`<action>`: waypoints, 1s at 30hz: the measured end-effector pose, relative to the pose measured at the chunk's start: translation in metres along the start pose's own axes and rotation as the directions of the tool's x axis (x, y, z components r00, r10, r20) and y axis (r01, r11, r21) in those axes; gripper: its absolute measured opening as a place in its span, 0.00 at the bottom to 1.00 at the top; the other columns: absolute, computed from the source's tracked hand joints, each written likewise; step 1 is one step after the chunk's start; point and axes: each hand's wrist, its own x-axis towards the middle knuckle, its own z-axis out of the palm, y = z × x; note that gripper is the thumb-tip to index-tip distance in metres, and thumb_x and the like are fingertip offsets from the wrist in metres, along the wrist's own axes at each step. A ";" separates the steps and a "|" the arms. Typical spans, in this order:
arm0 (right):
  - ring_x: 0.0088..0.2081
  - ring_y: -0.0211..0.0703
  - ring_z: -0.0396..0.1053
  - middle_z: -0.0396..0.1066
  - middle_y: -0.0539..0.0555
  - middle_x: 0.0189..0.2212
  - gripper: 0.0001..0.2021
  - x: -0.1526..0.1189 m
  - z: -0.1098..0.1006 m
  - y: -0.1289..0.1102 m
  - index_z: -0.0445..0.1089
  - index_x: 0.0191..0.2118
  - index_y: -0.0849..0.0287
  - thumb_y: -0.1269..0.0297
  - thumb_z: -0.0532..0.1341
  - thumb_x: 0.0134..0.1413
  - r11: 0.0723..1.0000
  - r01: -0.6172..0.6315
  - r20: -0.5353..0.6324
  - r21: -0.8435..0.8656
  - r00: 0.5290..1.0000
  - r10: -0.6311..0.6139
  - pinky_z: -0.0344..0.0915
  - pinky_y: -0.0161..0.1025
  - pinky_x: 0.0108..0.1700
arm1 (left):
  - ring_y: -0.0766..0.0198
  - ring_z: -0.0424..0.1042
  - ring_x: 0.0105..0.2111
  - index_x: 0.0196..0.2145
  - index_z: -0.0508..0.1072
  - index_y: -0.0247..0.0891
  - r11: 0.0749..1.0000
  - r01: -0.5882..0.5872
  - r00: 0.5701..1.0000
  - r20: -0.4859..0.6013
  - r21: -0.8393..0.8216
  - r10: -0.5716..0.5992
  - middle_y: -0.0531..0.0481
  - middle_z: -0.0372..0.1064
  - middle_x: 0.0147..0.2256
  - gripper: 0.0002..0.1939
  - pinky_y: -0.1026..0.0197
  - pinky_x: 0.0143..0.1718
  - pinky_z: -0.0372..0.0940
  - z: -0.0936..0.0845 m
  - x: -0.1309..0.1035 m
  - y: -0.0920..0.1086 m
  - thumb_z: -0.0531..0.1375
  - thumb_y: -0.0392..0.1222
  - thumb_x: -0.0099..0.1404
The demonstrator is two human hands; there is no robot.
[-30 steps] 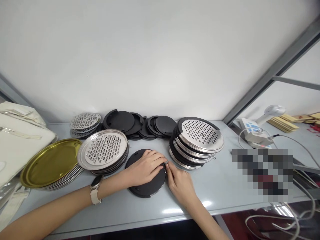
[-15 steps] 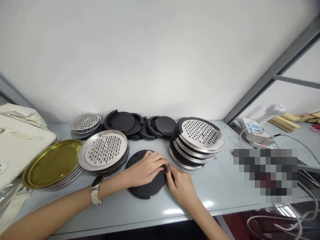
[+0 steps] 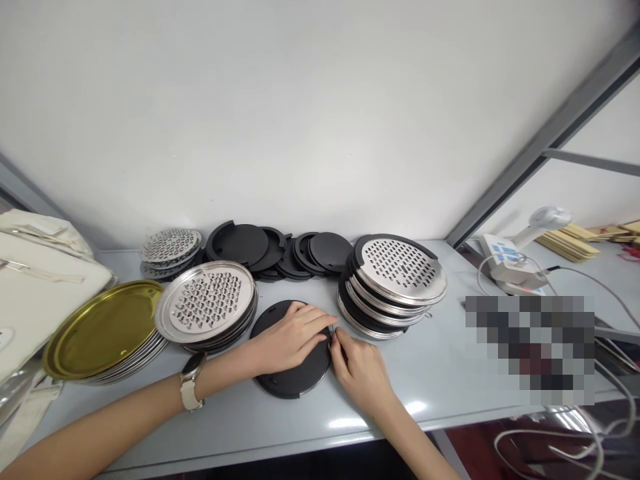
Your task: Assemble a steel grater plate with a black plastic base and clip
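A round black disc (image 3: 295, 381) lies on the grey table in front of me. My left hand (image 3: 297, 337), with a watch at its wrist, rests over the disc, fingers stretched toward its right edge. At that edge my right hand (image 3: 356, 360) has its fingers pinched together; what they hold, if anything, is too small to tell. Just right of the disc stands a tall stack of black rings and silver perforated plates (image 3: 397, 270). To its left sits a stack topped by a silver grater plate (image 3: 207, 303).
Gold tray (image 3: 107, 327) on a stack at the left, beside a white bag (image 3: 45, 287). Small grater discs (image 3: 170, 247) and black discs (image 3: 333, 252) line the wall. At the right are a white scanner (image 3: 545, 219), cables and a blurred-out patch on the table (image 3: 440, 367).
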 end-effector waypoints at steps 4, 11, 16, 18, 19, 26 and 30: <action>0.19 0.38 0.64 0.66 0.49 0.18 0.12 0.000 0.000 0.000 0.61 0.29 0.59 0.67 0.46 0.62 1.000 -0.012 0.012 -0.011 1.000 0.012 0.44 0.35 0.24 | 0.59 0.66 0.45 0.61 0.51 0.43 1.000 0.026 1.000 -0.012 -0.015 -0.026 0.45 0.67 0.45 0.23 0.53 0.49 0.57 0.000 0.000 0.001 0.48 0.34 0.70; 0.19 0.37 0.64 0.66 0.49 0.17 0.13 -0.002 0.000 0.000 0.61 0.29 0.59 0.67 0.45 0.62 1.000 -0.014 0.015 -0.014 1.000 0.014 0.44 0.35 0.24 | 0.58 0.64 0.47 0.59 0.54 0.41 0.997 0.047 0.999 -0.022 -0.056 -0.049 0.44 0.65 0.47 0.22 0.53 0.51 0.58 -0.001 -0.001 0.002 0.49 0.33 0.69; 0.19 0.38 0.65 0.66 0.49 0.18 0.13 -0.001 -0.001 0.000 0.62 0.30 0.59 0.66 0.45 0.63 0.999 -0.029 0.010 -0.012 1.000 0.030 0.45 0.35 0.24 | 0.59 0.63 0.48 0.55 0.60 0.38 0.998 0.017 0.999 -0.031 -0.053 -0.018 0.44 0.65 0.47 0.18 0.54 0.53 0.56 0.002 -0.001 0.000 0.50 0.31 0.68; 0.19 0.38 0.65 0.66 0.49 0.18 0.13 -0.001 -0.001 0.000 0.62 0.30 0.59 0.66 0.45 0.63 0.999 -0.033 0.012 -0.010 0.999 0.033 0.45 0.35 0.24 | 0.59 0.63 0.49 0.53 0.62 0.38 0.999 -0.008 0.999 -0.037 -0.048 0.007 0.45 0.66 0.46 0.16 0.54 0.54 0.56 0.003 -0.001 -0.001 0.49 0.31 0.69; 0.20 0.38 0.65 0.67 0.49 0.18 0.13 -0.002 -0.001 0.000 0.63 0.31 0.59 0.66 0.45 0.63 0.999 -0.034 0.012 -0.007 0.999 0.035 0.45 0.35 0.25 | 0.60 0.63 0.49 0.52 0.64 0.38 0.999 -0.018 0.999 -0.040 -0.047 0.016 0.45 0.66 0.46 0.15 0.54 0.54 0.55 0.003 0.000 -0.001 0.49 0.31 0.69; 0.20 0.38 0.65 0.67 0.49 0.19 0.14 0.000 -0.003 0.000 0.64 0.31 0.59 0.66 0.44 0.64 0.999 -0.037 0.032 0.002 0.999 0.037 0.45 0.36 0.25 | 0.61 0.65 0.46 0.49 0.66 0.38 1.000 -0.015 0.999 -0.032 -0.027 0.014 0.47 0.68 0.44 0.13 0.55 0.53 0.54 0.001 0.000 0.000 0.49 0.31 0.69; 0.20 0.38 0.65 0.66 0.48 0.18 0.15 -0.001 -0.003 0.001 0.62 0.30 0.58 0.65 0.44 0.65 0.999 -0.045 0.029 0.010 0.999 0.045 0.45 0.36 0.25 | 0.62 0.65 0.46 0.48 0.67 0.38 0.999 -0.008 1.000 -0.027 -0.035 0.007 0.47 0.69 0.43 0.13 0.55 0.52 0.54 0.000 0.000 0.000 0.50 0.31 0.68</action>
